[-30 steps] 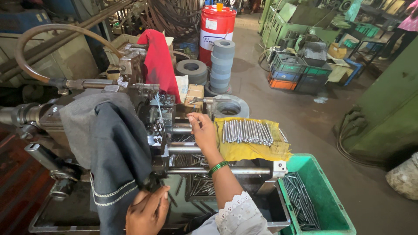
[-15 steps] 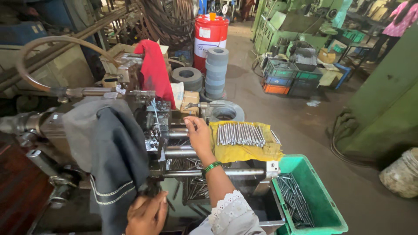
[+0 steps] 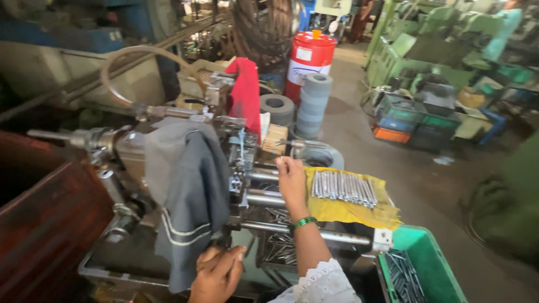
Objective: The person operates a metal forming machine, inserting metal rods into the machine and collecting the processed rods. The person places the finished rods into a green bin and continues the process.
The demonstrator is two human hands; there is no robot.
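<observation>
My right hand, with a green bangle on the wrist, reaches over the metal bars of a small machine and rests at its middle, fingers bent by the clamp part. My left hand is low at the front, closed around a dark handle under the machine. A grey cloth hangs over the machine's left side. Right of my right hand, a row of several thin metal rods lies on a yellow cloth.
A green crate with metal rods stands at the lower right. A red cloth hangs behind the machine. Farther back are a red drum, stacked grey rings, and green machines across the concrete floor.
The view has shifted, so the machine sits more to the right and closer. My right hand stays at the machine's middle and my left hand keeps its hold on the handle.
</observation>
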